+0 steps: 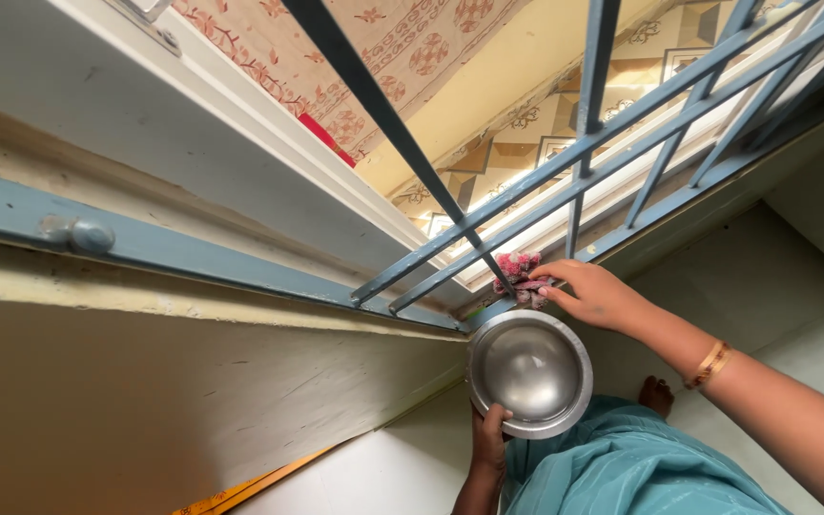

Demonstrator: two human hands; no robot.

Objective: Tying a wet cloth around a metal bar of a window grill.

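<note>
My left hand [490,439] grips the near rim of a round steel bowl [530,370] and holds it just below the window sill. My right hand [591,294] presses a pink and red cloth [521,275] against the bottom of a blue-grey window grille [565,162], at the foot of one bar. The cloth is bunched between my fingers and the lower rail. A gold bangle [711,363] sits on my right wrist. The bowl's inside looks shiny; I cannot tell what it holds.
The blue-grey window frame [193,262] runs along the left with a round knob [91,236]. Beyond the bars are patterned tiles [526,133] and a printed fabric [402,48]. Below are my teal garment [622,467], a bare foot [657,393] and a pale floor.
</note>
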